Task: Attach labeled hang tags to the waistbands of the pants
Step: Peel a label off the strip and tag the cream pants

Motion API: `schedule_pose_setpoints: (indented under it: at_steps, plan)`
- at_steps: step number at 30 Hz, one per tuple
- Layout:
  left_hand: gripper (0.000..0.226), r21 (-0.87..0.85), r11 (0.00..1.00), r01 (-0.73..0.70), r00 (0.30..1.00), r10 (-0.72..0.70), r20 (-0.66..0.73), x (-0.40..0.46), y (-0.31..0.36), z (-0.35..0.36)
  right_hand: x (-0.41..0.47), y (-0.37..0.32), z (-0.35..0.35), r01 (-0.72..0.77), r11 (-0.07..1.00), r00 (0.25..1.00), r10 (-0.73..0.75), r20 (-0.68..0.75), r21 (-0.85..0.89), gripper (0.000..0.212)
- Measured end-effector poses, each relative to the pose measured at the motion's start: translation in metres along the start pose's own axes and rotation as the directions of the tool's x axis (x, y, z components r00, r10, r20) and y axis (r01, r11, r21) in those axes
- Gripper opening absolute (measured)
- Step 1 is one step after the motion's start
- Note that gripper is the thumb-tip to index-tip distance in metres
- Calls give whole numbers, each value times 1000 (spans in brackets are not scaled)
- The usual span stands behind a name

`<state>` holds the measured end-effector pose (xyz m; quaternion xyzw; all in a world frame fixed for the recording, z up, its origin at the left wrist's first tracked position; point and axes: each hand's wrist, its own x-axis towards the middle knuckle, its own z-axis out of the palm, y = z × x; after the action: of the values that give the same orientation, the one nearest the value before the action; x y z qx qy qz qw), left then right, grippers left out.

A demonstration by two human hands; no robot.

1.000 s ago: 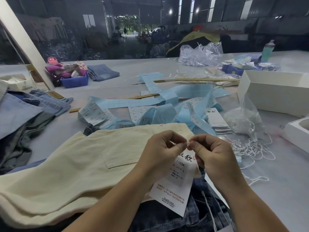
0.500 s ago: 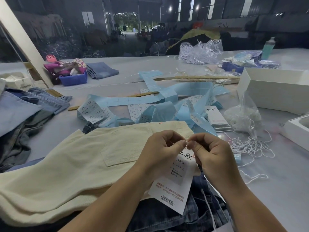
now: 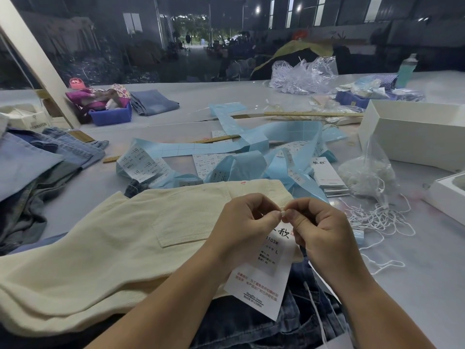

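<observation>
Cream pants [image 3: 105, 248] lie across the table in front of me, waistband at the right, over dark denim [image 3: 251, 331]. A white printed hang tag [image 3: 264, 275] hangs below my hands at the waistband. My left hand [image 3: 245, 224] and my right hand [image 3: 319, 230] meet fingertip to fingertip above the tag, both pinching the small white end of the tag's string between thumb and forefinger. The string itself is mostly hidden by my fingers.
Blue label-backing strips [image 3: 251, 147] and a stack of tags [image 3: 327, 175] lie behind the pants. A bag of white strings [image 3: 367, 175] with loose strings [image 3: 382, 217] sits right, by white boxes [image 3: 412, 137]. Folded jeans [image 3: 37, 157] pile at left; a blue bin [image 3: 110, 115] stands far left.
Both hands stay pinched together at the waistband with only slight finger shifts. The tag hangs in the same place.
</observation>
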<state>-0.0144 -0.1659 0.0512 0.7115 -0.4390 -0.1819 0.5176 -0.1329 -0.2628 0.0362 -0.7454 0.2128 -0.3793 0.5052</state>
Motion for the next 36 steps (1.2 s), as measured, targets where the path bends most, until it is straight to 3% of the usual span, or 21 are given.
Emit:
schedule_pose_setpoints:
  at_steps: [8, 12, 18, 29, 32, 36]
  plan:
    - [6, -53, 999, -3, 1000, 3, 8, 2, -6, 0, 0, 0, 1, 63, 996, 998, -61, 32, -62, 18]
    - [6, -200, 977, 69, 990, -41, 137, 4, -9, -7, 3, -1, -5, 70, 997, 991, -67, 113, -20, 25]
    - [28, -343, 928, 149, 974, -78, 212, 12, -10, -17, 11, -2, -9, 41, 999, 976, -46, 212, 25, 29]
    - [18, -337, 937, 87, 995, -66, 72, -1, 4, -11, 13, -11, -10, -72, 983, 982, 40, 185, 167, 23]
    - [15, -306, 949, 74, 991, -34, 132, -7, 7, -10, 10, -14, -13, -121, 972, 978, 82, 192, 200, 6]
    - [7, -276, 957, 89, 982, -38, 185, -9, 9, -15, 10, -19, -17, -246, 928, 939, 157, 305, 281, 8]
